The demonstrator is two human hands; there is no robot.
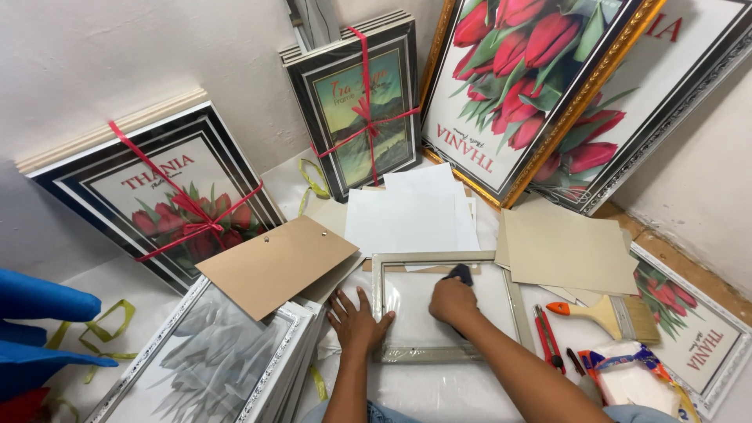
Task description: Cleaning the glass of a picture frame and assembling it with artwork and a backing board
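Now right hand (452, 301), cloth (461, 274) on glass (427, 309)

At the frame's lower centre a picture frame (453, 305) lies flat, paper sheets (411, 211) behind it, a brush (611, 313) right, a backing board (276, 265) left.

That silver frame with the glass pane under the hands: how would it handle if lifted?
The silver frame looks thin-railed, so probably light but prone to twisting. Its glass pane seems bare, likely fragile and slippery. The left hand braces its edge, suggesting it slides easily.
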